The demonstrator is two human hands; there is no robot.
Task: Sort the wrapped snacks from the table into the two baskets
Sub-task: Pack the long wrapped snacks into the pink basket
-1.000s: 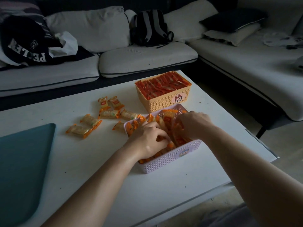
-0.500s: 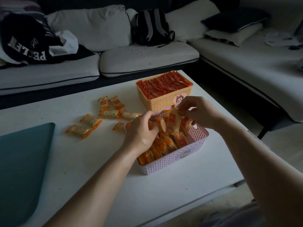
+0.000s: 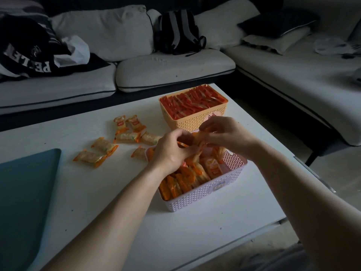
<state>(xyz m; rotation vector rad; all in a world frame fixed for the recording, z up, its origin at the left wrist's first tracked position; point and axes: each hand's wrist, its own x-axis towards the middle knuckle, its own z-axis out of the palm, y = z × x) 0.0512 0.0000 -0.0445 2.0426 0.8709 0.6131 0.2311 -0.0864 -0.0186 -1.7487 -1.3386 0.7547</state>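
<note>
Two baskets stand on the white table [image 3: 97, 192] in my feed. The orange basket [image 3: 193, 122] sits at the far side, packed with red-wrapped snacks [image 3: 193, 102] lying in tight rows. The pink basket [image 3: 205, 194] is just in front of it, closer to me, and holds orange-wrapped snacks [image 3: 187, 178], most of them standing on edge along its near wall.

Both hands are raised over the far end of the pink basket, close together. The left hand [image 3: 170, 151] has its fingers curled in, and the right hand [image 3: 224, 133] curls toward it from the other side. Between them they grip a small bunch of orange packets [image 3: 198, 138]. One packet of that bunch hangs down toward the basket's contents. I cannot tell how many packets are in the bunch, since the fingers cover most of it.

Seven loose packets [image 3: 127, 137] lie on the table left of the baskets, in a scattered group. The nearest one [image 3: 139, 152] lies just beside the pink basket's left corner.

A teal mat [image 3: 23, 202] covers the table's left edge. Behind the table I see a pale sofa [image 3: 172, 69] with a dark backpack [image 3: 179, 32] leaning on its cushions and a dark lettered garment [image 3: 25, 47] at the left.
</note>
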